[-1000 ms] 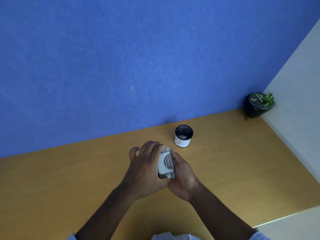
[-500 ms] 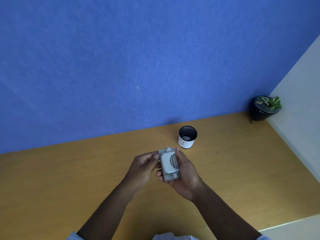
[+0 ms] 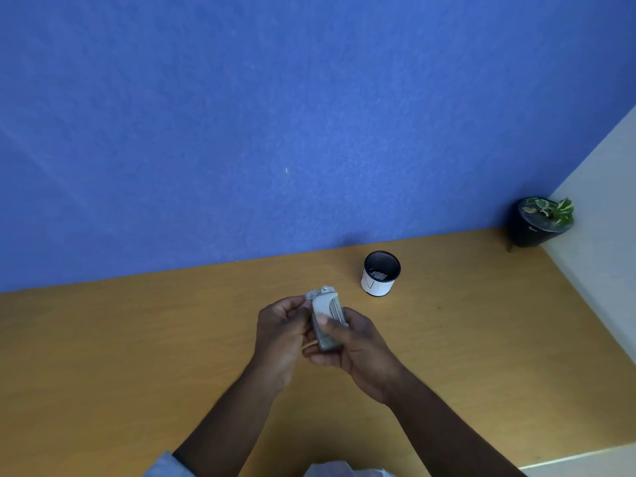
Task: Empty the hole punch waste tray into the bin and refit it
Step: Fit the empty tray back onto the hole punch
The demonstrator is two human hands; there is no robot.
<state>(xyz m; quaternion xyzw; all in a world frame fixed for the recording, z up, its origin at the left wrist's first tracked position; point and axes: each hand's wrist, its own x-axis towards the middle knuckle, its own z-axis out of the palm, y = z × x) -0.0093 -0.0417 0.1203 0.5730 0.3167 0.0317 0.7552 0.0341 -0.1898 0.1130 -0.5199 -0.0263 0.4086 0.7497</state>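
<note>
A small grey hole punch (image 3: 326, 309) is held upright above the wooden desk, its underside with the pale waste tray facing me. My right hand (image 3: 354, 349) grips it from the right, thumb pressed across the tray. My left hand (image 3: 282, 333) holds its left side with curled fingers. The bin (image 3: 381, 274), a small black mesh cup with a white sleeve, stands on the desk beyond and to the right of the punch, with white paper bits inside. Whether the tray sits fully seated I cannot tell.
The wooden desk (image 3: 137, 356) runs up to a blue partition wall (image 3: 275, 115). A dark pot with a green plant (image 3: 540, 222) sits in the far right corner. A white wall borders the right side.
My left hand slid off the top of the punch to its left side, uncovering the tray. My right thumb has come across the tray. The punch stays at about the same spot.
</note>
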